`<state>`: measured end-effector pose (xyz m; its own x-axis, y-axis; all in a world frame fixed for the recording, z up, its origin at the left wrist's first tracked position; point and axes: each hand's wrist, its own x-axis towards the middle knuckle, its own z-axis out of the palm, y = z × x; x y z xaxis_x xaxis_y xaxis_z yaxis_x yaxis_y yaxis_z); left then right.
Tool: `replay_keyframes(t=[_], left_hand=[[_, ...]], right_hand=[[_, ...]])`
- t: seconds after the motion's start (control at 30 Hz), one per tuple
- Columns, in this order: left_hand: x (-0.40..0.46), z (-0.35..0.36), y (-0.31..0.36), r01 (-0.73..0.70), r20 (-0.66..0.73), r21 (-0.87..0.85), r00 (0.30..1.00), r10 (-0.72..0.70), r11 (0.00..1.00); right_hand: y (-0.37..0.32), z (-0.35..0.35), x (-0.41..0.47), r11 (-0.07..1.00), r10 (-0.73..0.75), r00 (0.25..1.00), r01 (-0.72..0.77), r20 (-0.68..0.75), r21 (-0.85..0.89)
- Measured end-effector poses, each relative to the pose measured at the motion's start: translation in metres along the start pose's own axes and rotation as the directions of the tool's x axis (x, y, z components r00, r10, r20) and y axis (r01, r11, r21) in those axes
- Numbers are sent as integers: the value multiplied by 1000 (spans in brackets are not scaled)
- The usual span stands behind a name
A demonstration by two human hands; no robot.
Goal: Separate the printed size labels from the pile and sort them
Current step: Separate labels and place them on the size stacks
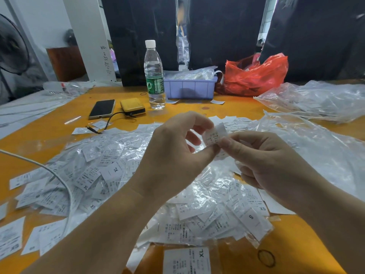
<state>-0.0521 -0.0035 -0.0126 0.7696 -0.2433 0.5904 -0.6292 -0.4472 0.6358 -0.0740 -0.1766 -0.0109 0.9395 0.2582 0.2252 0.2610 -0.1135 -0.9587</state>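
A wide pile of white printed size labels (102, 171) and clear plastic sleeves covers the orange table (292, 244). Marks such as XL, XS and S show on some labels. Above the pile, both hands hold one small printed label (214, 134). My left hand (173, 155) pinches its lower edge with thumb and fingertips. My right hand (262, 159) pinches the same label from the right. A separate XL label (187, 261) lies at the near edge. Another stack marked XS (9, 238) lies at the near left.
A water bottle (154, 76), a phone (102, 108) and a yellow device (132, 106) with a cable stand behind the pile. A lilac tray (189, 88) and a red bag (254, 76) sit further back. Clear plastic bags (316, 99) lie right. A white cable (59, 180) crosses the left.
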Motion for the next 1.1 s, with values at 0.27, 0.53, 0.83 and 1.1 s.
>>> replay_keyframes(t=[0.27,0.53,0.83,1.1], left_hand=[[1,0,-5,12,23,-19,1000,-12,1000],[-1,3,-2,-15,93,-13,996,16,1000],[8,-13,-17,271,318,182,894,-317,945],[11,-15,-29,223,208,523,903,-376,823]], right_hand=[[1,-6,1,1000,20,1000,-20,22,19],[2,-7,1,1000,18,1000,-18,-23,-11],[6,-17,3,927,-23,988,-36,-152,-374],[22,-17,5,724,44,990,-122,-130,-679]])
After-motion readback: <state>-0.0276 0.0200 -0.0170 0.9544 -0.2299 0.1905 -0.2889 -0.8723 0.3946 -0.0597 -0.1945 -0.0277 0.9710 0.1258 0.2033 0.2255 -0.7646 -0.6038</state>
